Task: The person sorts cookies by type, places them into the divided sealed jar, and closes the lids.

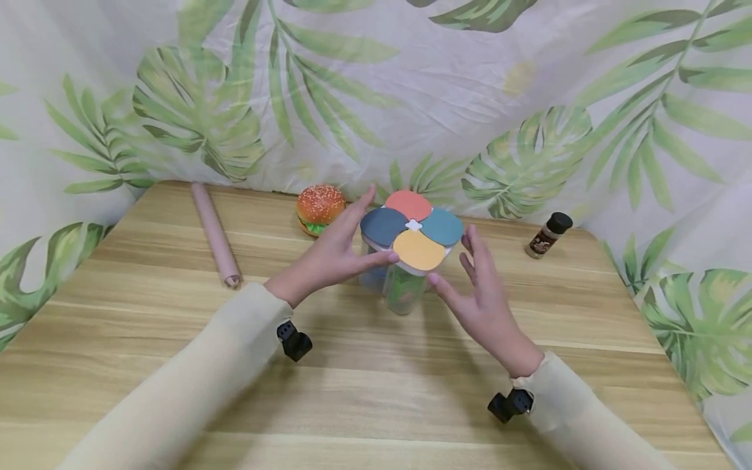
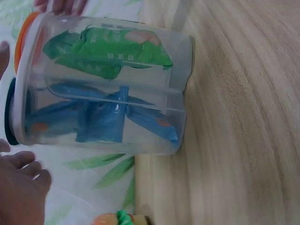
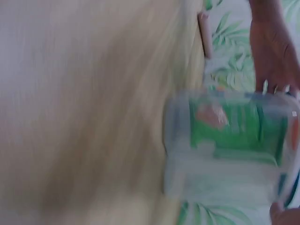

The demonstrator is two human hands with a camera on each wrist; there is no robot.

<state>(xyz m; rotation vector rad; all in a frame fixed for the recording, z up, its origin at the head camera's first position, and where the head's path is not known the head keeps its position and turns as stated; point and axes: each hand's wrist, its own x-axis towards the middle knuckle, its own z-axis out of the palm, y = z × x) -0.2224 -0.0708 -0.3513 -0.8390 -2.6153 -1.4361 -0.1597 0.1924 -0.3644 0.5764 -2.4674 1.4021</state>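
A clear storage canister (image 2: 178,117) with several compartments stands upright on the table. Its lid (image 1: 414,225) carries red, teal, yellow and dark blue petal-shaped flaps. Through the wall show a green packet (image 2: 108,49) and a blue packet (image 2: 101,115). On the lid's left side is my left hand (image 1: 329,258), fingers extended, the thumb lying by the yellow flap. To the right my right hand (image 1: 482,303) is spread loosely, thumb and fingers around the lid's right edge without closing on it. The canister's far side is hidden in the head view.
A toy hamburger (image 1: 320,207) sits behind my left hand. A pinkish roll (image 1: 215,235) lies toward the left of the wooden table (image 1: 376,405). At the right back stands a small black-capped bottle (image 1: 549,235). A leaf-printed cloth (image 1: 376,85) hangs behind the table.
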